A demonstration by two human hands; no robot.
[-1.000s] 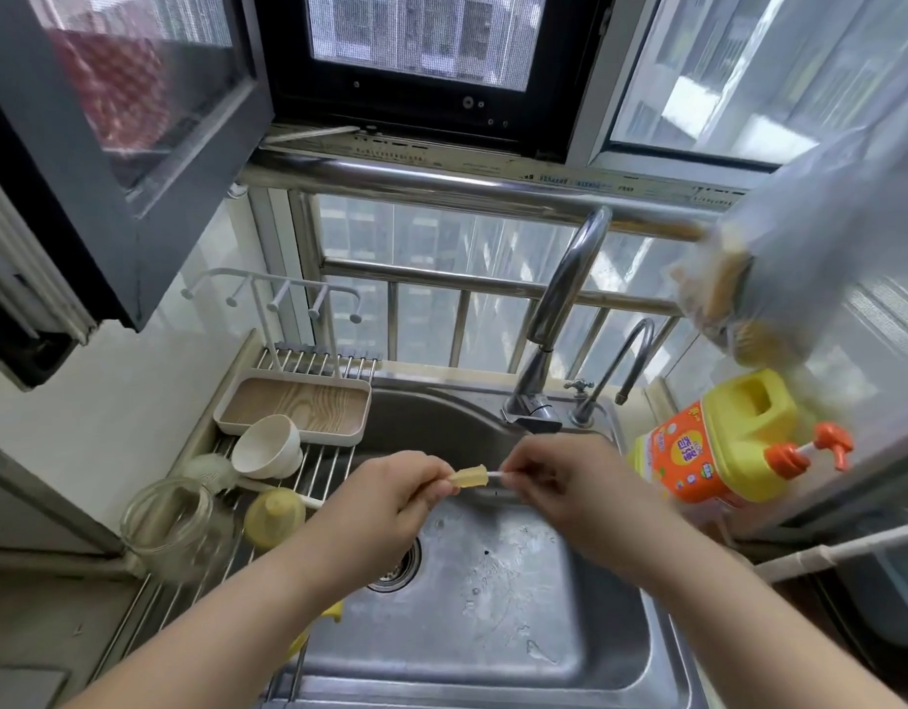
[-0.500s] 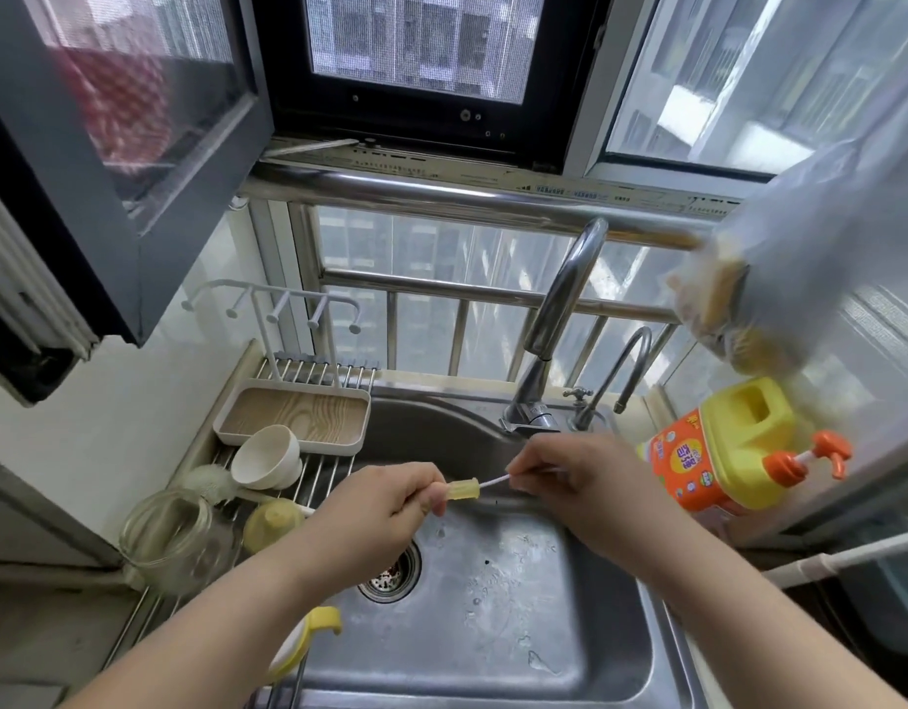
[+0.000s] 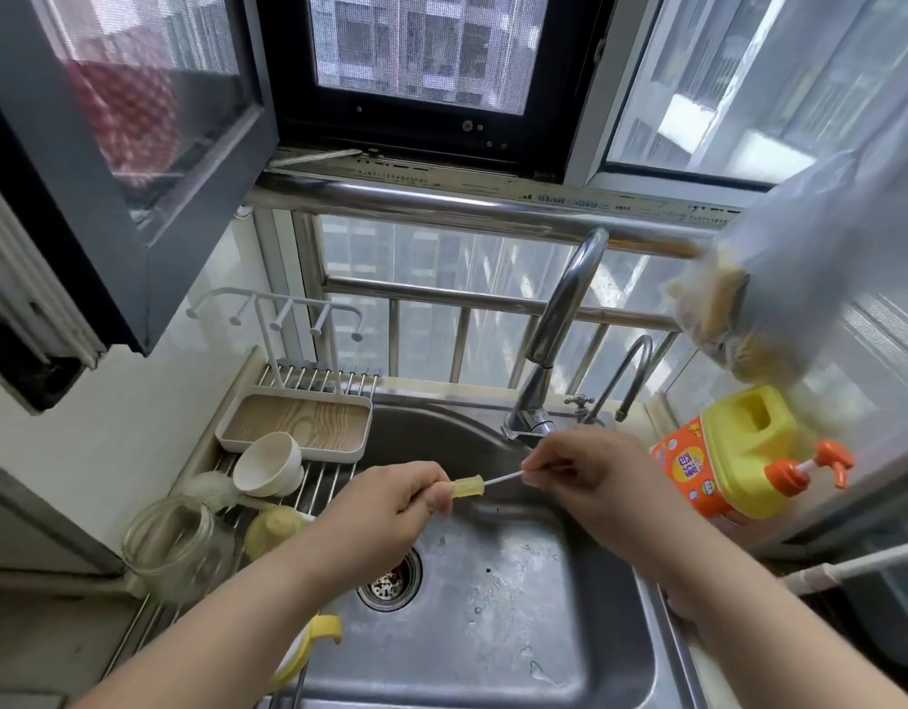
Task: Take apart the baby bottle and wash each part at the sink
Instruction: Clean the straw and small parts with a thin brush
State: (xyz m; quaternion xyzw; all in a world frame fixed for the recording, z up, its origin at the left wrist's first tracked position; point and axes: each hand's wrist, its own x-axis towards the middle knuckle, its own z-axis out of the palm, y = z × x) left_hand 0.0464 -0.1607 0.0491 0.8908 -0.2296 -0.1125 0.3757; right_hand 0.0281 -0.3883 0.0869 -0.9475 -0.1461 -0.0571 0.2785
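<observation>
Over the steel sink (image 3: 585,652), my left hand (image 3: 390,504) pinches a small yellowish translucent bottle part (image 3: 467,487). A thin white stick (image 3: 503,478) runs from that part to my right hand (image 3: 590,478), which pinches the stick's other end. On the drying rack (image 3: 319,491) to the left lie a clear glass bottle body (image 3: 168,547), a yellow cap-like part (image 3: 275,527) and a white cup-shaped part (image 3: 268,465). A yellow-handled piece (image 3: 308,647) shows below my left forearm, partly hidden.
The tall faucet (image 3: 559,330) and a smaller tap (image 3: 621,373) stand behind the sink; no water runs. A yellow and orange detergent pump bottle (image 3: 738,452) sits at the right. A white tray with a wood-grain bottom (image 3: 298,419) rests at the rack's back. A plastic bag (image 3: 779,278) hangs upper right.
My hands have drawn apart, so more of the white stick shows between the yellow part and my right hand. The view has shifted slightly.
</observation>
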